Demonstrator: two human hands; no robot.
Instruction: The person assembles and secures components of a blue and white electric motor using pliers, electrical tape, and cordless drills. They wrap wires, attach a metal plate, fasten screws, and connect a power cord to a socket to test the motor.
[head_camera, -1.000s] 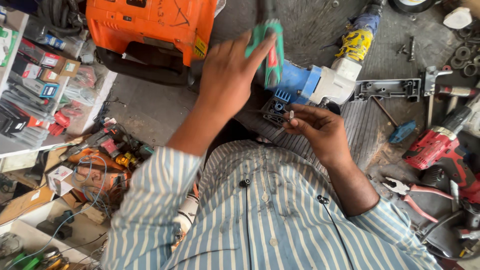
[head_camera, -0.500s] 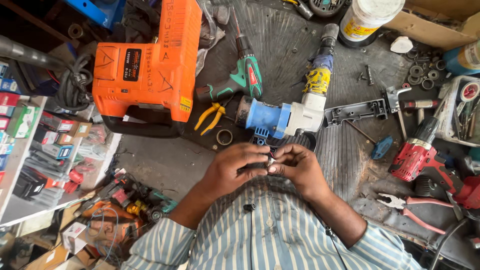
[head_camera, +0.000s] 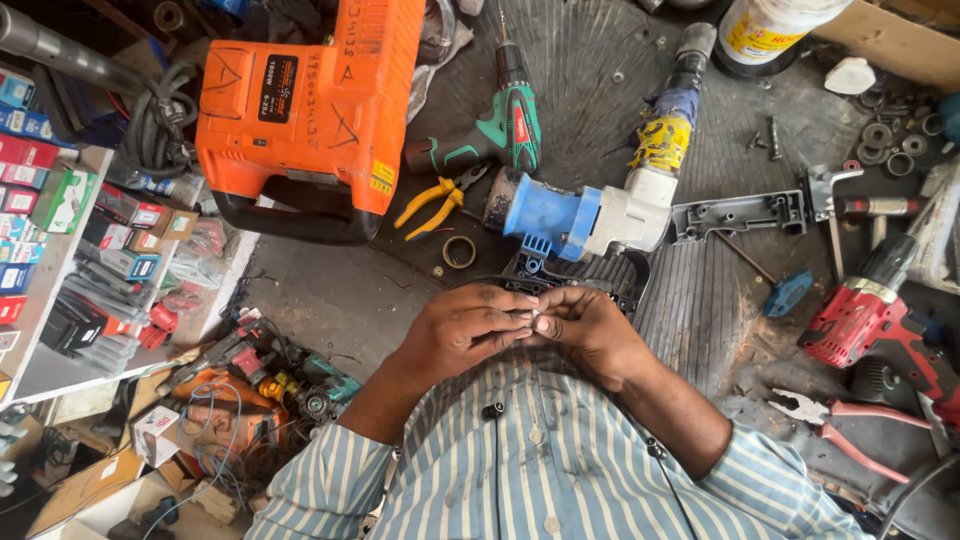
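Hands: in the head view I see my left hand (head_camera: 462, 330) and right hand (head_camera: 590, 330) brought together just above my striped shirt (head_camera: 540, 470), fingertips pinched on a small pale part (head_camera: 537, 312) too tiny to identify.
Grip: both hands clamp on that part between thumb and forefinger; I judge short, steady finger pressure best, keeping it over my lap so a slip is caught.
Bench: the blue-and-white power tool (head_camera: 590, 215) lies just beyond my knuckles on the ribbed mat (head_camera: 700, 300), its black cover (head_camera: 600, 275) under it.
Surroundings: an orange demolition hammer (head_camera: 310, 110), green drill (head_camera: 490, 135), yellow pliers (head_camera: 435, 200) and red drill (head_camera: 860, 315) lie well apart from my fingers.
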